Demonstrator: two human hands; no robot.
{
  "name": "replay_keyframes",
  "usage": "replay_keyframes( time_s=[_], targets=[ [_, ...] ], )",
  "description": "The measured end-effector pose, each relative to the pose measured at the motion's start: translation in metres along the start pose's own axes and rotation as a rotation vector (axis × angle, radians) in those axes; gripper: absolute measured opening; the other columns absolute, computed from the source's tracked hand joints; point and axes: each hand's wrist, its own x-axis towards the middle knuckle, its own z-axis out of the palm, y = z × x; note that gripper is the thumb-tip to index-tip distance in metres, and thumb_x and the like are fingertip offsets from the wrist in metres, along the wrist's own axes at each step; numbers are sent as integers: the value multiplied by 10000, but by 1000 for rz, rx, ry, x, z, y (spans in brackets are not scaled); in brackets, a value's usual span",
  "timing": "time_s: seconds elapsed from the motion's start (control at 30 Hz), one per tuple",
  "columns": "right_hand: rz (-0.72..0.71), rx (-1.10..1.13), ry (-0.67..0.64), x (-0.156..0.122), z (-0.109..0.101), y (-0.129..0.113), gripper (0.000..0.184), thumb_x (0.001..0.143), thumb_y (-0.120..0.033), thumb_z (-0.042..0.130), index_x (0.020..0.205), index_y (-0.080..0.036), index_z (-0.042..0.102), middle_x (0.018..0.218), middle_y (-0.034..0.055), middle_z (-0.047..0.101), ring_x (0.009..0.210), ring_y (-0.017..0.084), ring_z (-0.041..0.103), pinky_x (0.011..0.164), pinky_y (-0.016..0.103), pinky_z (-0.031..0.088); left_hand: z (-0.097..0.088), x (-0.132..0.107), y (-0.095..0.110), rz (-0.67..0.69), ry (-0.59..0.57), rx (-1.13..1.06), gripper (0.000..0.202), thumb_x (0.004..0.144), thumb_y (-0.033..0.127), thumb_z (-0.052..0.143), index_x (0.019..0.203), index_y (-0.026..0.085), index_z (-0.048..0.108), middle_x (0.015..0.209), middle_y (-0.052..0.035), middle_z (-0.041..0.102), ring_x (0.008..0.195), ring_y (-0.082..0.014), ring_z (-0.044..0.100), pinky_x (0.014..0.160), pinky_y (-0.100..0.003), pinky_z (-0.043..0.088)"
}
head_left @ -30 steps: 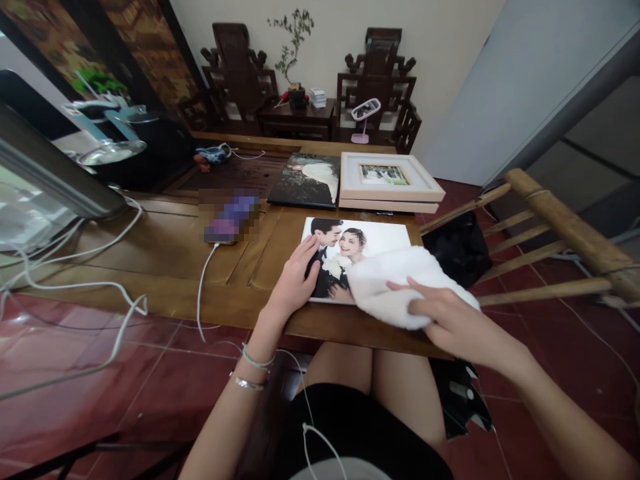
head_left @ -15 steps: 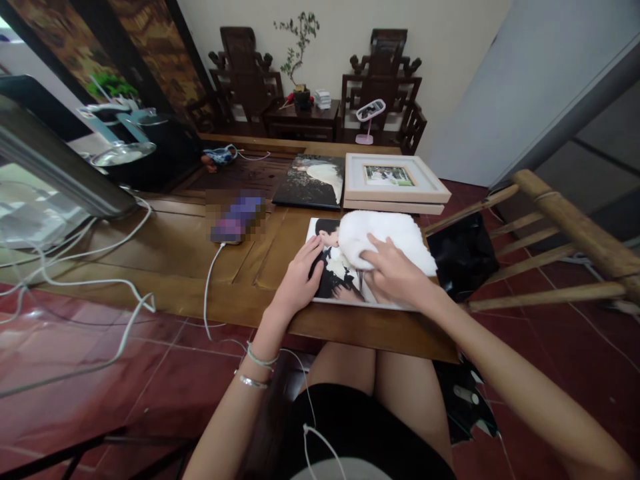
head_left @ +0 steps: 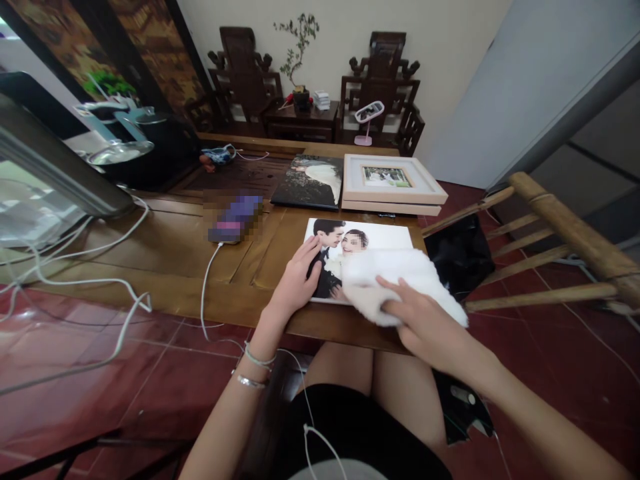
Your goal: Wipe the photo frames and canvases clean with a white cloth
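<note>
A flat photo panel (head_left: 385,235) with a picture of a couple lies on the wooden table near its front edge. My left hand (head_left: 302,275) rests on the panel's left edge, fingers stretched out and flat. In my right hand (head_left: 417,320) is a fluffy white cloth (head_left: 400,270), gripped between thumb and fingers. The cloth covers the lower right of the panel and hangs past its front and right edges. Part of my right fingers is hidden in the cloth's folds.
Behind the panel lie a dark photo panel (head_left: 309,181) and stacked light wooden picture frames (head_left: 393,179). A phone (head_left: 234,220) with a white cable sits to the left. A pink mirror (head_left: 369,120) stands farther back. At the right is a bamboo chair (head_left: 545,260) with a black bag (head_left: 463,257).
My right hand has drawn the white cloth down and to the right, toward the front edge, uncovering the panel's upper part. My left hand has stayed on the left edge.
</note>
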Motion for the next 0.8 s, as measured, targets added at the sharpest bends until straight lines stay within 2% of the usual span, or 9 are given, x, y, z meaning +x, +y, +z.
replay_keyframes(
  time_s=[0.1,0.2,0.3,0.37,0.47,0.57,0.63,0.7,0.8],
  targets=[
    [79,-69,61,37,-2,22,486,679,12,388,1074,-119,639,1307,190,564,1324,299,405,1071,526,322,0,1,-1,9,5,7,420,931,237,408,1317,110,516,1415,-160,479,1360,-243,389,1136,-470,313],
    [134,-127,85,75,-4,35,458,704,3,407,1089,-118,624,1260,191,586,1309,339,403,1031,556,333,-1,1,1,23,25,-1,425,937,251,409,1333,126,501,1412,-153,485,1352,-246,401,1131,-462,323],
    [104,-160,91,104,-1,31,497,716,20,398,1134,-142,613,1315,167,555,1307,376,383,985,616,339,-4,0,7,36,97,-12,462,960,275,382,1394,126,423,1438,-152,454,1352,-232,401,1136,-430,315],
    [53,-162,66,113,5,19,545,718,27,408,1194,-157,598,1410,140,480,1338,398,329,1000,663,290,-6,0,10,46,147,-35,474,979,291,340,1425,134,377,1466,-143,418,1366,-220,378,1146,-414,294],
    [-77,-142,20,108,18,-3,488,736,7,439,1147,-158,642,1469,103,417,1384,394,241,1061,669,194,-8,-2,11,50,195,-80,488,995,322,293,1457,166,323,1504,-117,363,1390,-214,334,1157,-410,264],
    [-261,-95,23,86,26,-19,416,724,10,435,994,-165,700,1438,72,464,1394,352,246,1099,634,163,-9,-3,10,61,217,-94,506,999,360,251,1466,174,305,1519,-109,336,1405,-226,300,1161,-429,250],
    [-342,-35,-18,66,22,-21,451,677,29,427,976,-169,701,1404,66,506,1391,328,267,1103,627,175,-9,-3,10,56,200,-88,515,999,370,233,1463,160,310,1515,-120,341,1403,-232,305,1159,-446,254],
    [-355,33,-90,45,12,-17,522,624,45,412,1008,-174,689,1375,60,538,1386,288,296,1115,593,195,-8,-3,11,32,163,-73,505,997,363,250,1446,149,341,1500,-126,367,1391,-228,330,1154,-448,269],
    [-220,76,-138,19,-7,-3,560,592,51,379,994,-195,683,1330,58,578,1342,242,387,1113,501,276,-6,-1,11,0,91,-41,448,986,338,321,1367,150,464,1446,-120,452,1361,-216,389,1139,-434,313]
  ],
)
